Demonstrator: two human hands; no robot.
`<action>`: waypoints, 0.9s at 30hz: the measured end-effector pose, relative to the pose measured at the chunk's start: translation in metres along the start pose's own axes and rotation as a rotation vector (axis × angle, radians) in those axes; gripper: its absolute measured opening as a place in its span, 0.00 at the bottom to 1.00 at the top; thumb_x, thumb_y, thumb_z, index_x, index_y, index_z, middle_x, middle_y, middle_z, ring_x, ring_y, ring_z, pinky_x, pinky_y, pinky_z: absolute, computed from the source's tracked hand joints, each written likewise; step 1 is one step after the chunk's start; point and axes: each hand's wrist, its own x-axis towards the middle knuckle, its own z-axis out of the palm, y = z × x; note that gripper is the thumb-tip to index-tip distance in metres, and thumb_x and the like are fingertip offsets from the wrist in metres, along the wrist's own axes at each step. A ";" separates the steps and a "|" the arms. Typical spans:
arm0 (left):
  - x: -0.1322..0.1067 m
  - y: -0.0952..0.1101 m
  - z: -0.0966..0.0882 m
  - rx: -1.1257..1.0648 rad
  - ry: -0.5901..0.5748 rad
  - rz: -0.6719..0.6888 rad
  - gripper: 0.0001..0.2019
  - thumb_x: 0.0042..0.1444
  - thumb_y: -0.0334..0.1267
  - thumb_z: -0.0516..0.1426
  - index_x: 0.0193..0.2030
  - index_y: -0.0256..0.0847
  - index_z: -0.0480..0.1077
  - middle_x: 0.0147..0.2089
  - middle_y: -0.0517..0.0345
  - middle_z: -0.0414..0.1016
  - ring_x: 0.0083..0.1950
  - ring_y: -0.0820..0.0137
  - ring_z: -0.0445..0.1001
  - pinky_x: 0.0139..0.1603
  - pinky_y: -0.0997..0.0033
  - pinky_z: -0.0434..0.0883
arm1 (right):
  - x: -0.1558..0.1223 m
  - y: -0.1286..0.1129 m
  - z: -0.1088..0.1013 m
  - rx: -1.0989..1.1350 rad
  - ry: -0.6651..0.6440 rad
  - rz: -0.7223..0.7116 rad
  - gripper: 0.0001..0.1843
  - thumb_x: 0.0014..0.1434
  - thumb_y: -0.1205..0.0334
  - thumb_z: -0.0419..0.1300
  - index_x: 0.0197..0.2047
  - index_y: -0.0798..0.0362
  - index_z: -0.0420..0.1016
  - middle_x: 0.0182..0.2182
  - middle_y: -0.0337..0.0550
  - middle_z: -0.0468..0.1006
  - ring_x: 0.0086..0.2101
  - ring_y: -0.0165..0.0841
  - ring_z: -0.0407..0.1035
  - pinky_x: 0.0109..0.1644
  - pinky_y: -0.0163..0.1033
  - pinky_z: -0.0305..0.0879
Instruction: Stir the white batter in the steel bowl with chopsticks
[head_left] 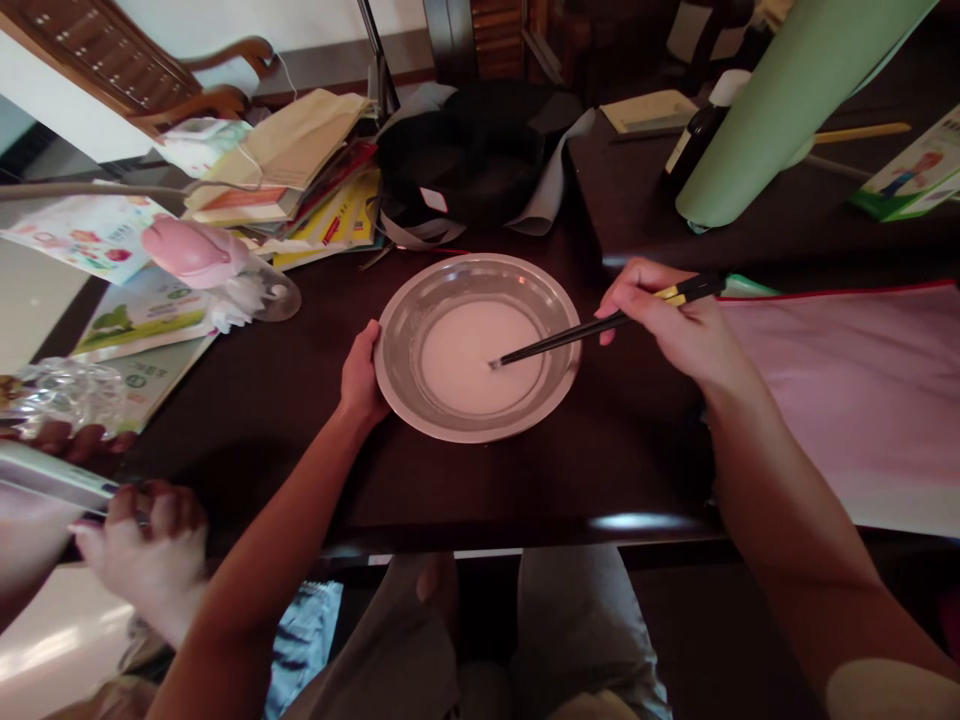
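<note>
A round metal bowl (397, 395) stands on the dark table in front of me, with a milky white liquid (472, 345) in it. My left hand (364, 375) grips the bowl's left rim; its fingers are partly hidden behind and under the bowl. In my right hand (660, 310) is a pair of black chopsticks (559, 340) with gold bands near the top. They slant down to the left over the bowl's right rim, and their tips dip into the liquid near the middle.
At the left, another person's hands (146, 540) hold a phone-like object. Paper envelopes (300, 140), packets and a pink-capped container (191, 250) lie back left. Behind the bowl is a black bag (465, 150). A green cylinder (795, 110), dark bottle (701, 130) and pink cloth (855, 380) lie right.
</note>
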 end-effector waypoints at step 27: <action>0.003 -0.003 -0.003 0.004 -0.030 0.027 0.14 0.56 0.45 0.57 0.23 0.42 0.67 0.21 0.61 0.71 0.30 0.67 0.77 0.37 0.68 0.75 | 0.000 -0.003 0.006 -0.062 -0.083 -0.003 0.12 0.64 0.58 0.57 0.29 0.50 0.70 0.26 0.37 0.73 0.28 0.30 0.68 0.34 0.39 0.63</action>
